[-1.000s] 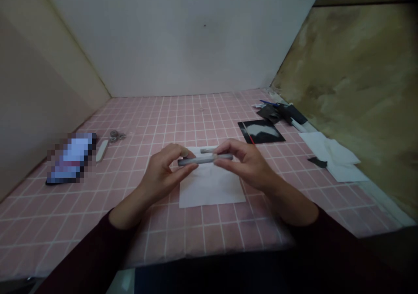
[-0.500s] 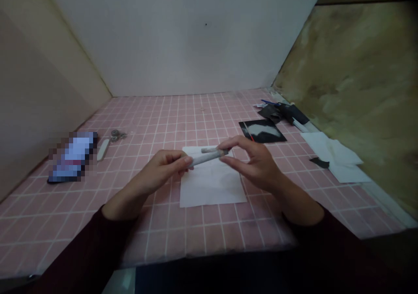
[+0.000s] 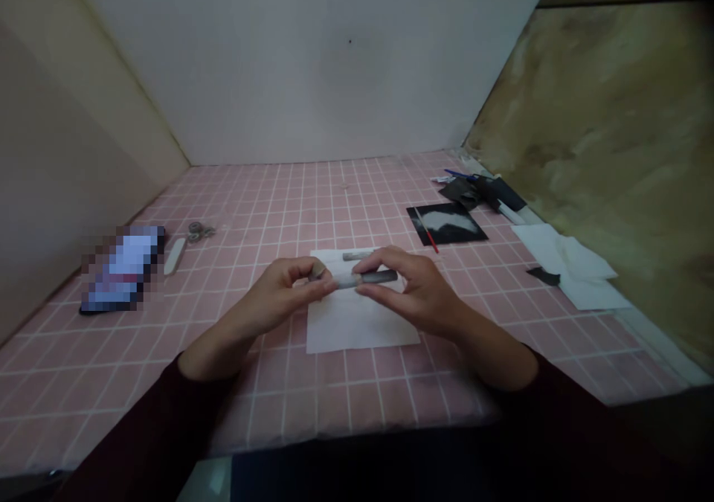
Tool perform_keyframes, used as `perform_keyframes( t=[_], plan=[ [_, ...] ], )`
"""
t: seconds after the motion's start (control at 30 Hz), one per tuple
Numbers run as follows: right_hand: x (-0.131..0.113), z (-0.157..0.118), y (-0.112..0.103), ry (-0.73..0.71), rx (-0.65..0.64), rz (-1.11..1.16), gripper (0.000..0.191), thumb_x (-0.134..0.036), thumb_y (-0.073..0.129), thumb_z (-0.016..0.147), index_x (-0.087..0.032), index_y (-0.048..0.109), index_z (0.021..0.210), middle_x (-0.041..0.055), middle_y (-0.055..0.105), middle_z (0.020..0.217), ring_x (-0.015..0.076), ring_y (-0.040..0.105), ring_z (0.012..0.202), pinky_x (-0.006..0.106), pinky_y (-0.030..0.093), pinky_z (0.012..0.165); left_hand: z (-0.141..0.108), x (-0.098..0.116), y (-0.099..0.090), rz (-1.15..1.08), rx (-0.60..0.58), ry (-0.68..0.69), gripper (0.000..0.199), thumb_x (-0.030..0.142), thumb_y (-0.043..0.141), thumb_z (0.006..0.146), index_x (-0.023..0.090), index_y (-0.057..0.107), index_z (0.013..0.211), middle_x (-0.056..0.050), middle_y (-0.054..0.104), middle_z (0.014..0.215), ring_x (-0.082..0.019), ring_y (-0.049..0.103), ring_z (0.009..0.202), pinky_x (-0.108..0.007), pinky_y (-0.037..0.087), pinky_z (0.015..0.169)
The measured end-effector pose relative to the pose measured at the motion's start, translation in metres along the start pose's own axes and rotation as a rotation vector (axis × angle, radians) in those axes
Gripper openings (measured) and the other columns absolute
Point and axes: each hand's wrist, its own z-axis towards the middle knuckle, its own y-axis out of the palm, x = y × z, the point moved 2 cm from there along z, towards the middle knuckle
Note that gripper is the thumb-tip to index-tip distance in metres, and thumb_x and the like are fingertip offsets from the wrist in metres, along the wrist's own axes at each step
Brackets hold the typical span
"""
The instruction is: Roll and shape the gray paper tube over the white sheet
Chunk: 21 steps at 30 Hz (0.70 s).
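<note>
Above a white sheet of paper (image 3: 362, 331), a slim grey stick (image 3: 384, 276) lies level between my two hands. My left hand (image 3: 284, 286) pinches its pale left end between thumb and fingers. A small greyish patch shows by the left fingertips, too unclear to name. My right hand (image 3: 418, 286) has its thumb and index finger closed on the stick's middle, and the darker right end shows under its curved fingers. Just behind, a second short grey stick (image 3: 355, 255) rests on the sheet's far part, partly hidden by the right fingers.
A phone (image 3: 123, 268), a white flat strip (image 3: 175, 255) and scissors (image 3: 198, 231) lie at left. To the right are a black sheet with white powder-like marks (image 3: 454, 223), a red-ended thin brush-like stick (image 3: 428, 234), dark scraps (image 3: 460, 193) and folded white papers (image 3: 585, 264) along the wall.
My right hand has shifted left and slightly down, from the stick's right end to its middle. The stick has gone from tilted to nearly level, and its dark right end now shows.
</note>
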Motion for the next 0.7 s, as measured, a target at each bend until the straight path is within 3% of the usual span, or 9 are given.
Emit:
perform_keyframes(
  t=[0.23, 0.33, 0.4, 0.53, 0.7],
  plan=[
    [0.010, 0.003, -0.003, 0.158, 0.063, 0.223, 0.016, -0.034, 0.071, 0.086, -0.018, 0.070, 0.091, 0.0025, 0.070, 0.086, 0.0154, 0.063, 0.081, 0.030, 0.049, 0.075, -0.004, 0.007, -0.002, 0.259, 0.286, 0.248, 0.013, 0.028, 0.072, 0.085, 0.019, 0.063, 0.086, 0.000, 0.062, 0.082, -0.015, 0.057, 0.077, -0.029, 0.044, 0.072],
    [0.010, 0.003, 0.002, 0.184, -0.038, 0.254, 0.016, -0.032, 0.072, 0.085, -0.017, 0.070, 0.090, 0.0021, 0.069, 0.085, 0.0148, 0.063, 0.081, 0.030, 0.049, 0.076, -0.005, 0.009, 0.000, 0.376, 0.269, 0.362, 0.010, 0.027, 0.070, 0.087, 0.020, 0.064, 0.090, -0.002, 0.063, 0.082, -0.016, 0.057, 0.077, -0.030, 0.044, 0.072],
    [0.012, 0.004, 0.002, 0.208, -0.031, 0.290, 0.017, -0.033, 0.073, 0.084, -0.017, 0.070, 0.089, 0.0019, 0.068, 0.084, 0.0147, 0.062, 0.079, 0.030, 0.049, 0.074, -0.006, 0.010, 0.000, 0.430, 0.272, 0.412, 0.010, 0.028, 0.069, 0.088, 0.020, 0.063, 0.090, -0.002, 0.064, 0.082, -0.017, 0.058, 0.078, -0.031, 0.044, 0.072],
    [0.013, 0.004, -0.001, 0.202, 0.072, 0.304, 0.018, -0.034, 0.075, 0.083, -0.018, 0.070, 0.089, 0.0022, 0.070, 0.086, 0.0150, 0.063, 0.081, 0.030, 0.049, 0.076, -0.006, 0.009, -0.001, 0.445, 0.318, 0.409, 0.012, 0.028, 0.070, 0.087, 0.020, 0.062, 0.092, -0.003, 0.065, 0.086, -0.017, 0.059, 0.079, -0.031, 0.045, 0.071],
    [0.004, 0.001, 0.005, 0.137, -0.015, 0.177, 0.013, -0.031, 0.072, 0.085, -0.020, 0.069, 0.091, 0.0015, 0.070, 0.088, 0.0158, 0.064, 0.084, 0.030, 0.050, 0.078, -0.005, 0.010, 0.004, 0.445, 0.238, 0.384, 0.013, 0.031, 0.070, 0.087, 0.020, 0.064, 0.087, -0.003, 0.066, 0.081, -0.018, 0.060, 0.078, -0.031, 0.046, 0.072]
  ],
)
